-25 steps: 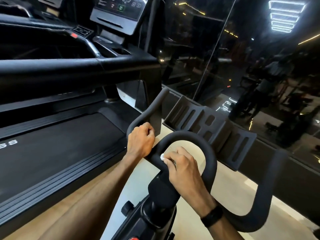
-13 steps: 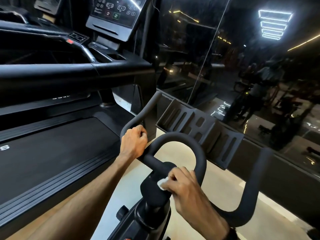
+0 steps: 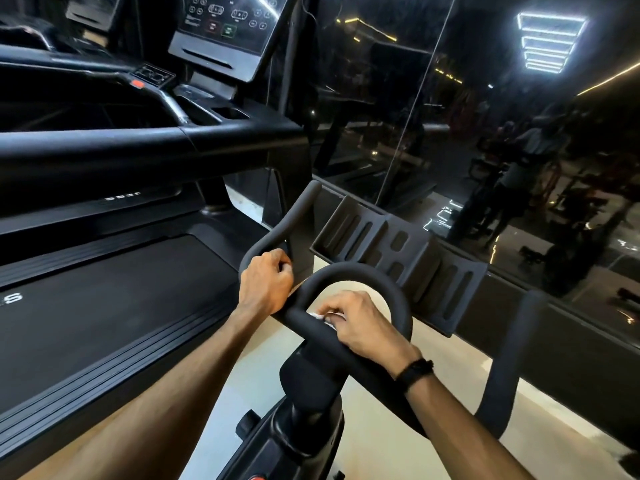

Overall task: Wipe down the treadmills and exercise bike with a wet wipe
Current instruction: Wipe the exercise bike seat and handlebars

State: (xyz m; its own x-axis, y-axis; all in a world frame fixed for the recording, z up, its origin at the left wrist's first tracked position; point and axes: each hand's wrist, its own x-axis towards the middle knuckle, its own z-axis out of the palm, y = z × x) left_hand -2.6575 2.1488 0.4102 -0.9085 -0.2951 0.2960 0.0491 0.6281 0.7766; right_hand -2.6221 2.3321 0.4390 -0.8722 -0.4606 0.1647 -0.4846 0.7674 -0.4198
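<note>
The exercise bike's black handlebar point(image 3: 367, 271) fills the lower middle, with a centre loop, a left horn and a right horn. My left hand point(image 3: 266, 284) grips the left horn near its base. My right hand point(image 3: 363, 325) presses a small white wet wipe point(image 3: 320, 317) onto the bar at the loop's lower left, fingers curled over it; only a sliver of the wipe shows. A black treadmill point(image 3: 104, 306) stands to the left, its belt, side rail and console visible.
A slotted black tray point(image 3: 398, 251) sits behind the handlebar loop. The treadmill console point(image 3: 225, 32) and its thick handrail point(image 3: 138, 150) rise at upper left. A dark mirrored glass wall point(image 3: 485, 133) runs along the right. Pale floor point(image 3: 381, 427) shows below the bike.
My right hand with the wipe slid down to the stem clamp, then back up onto the bar at the loop's lower left. My left hand kept its grip on the left horn.
</note>
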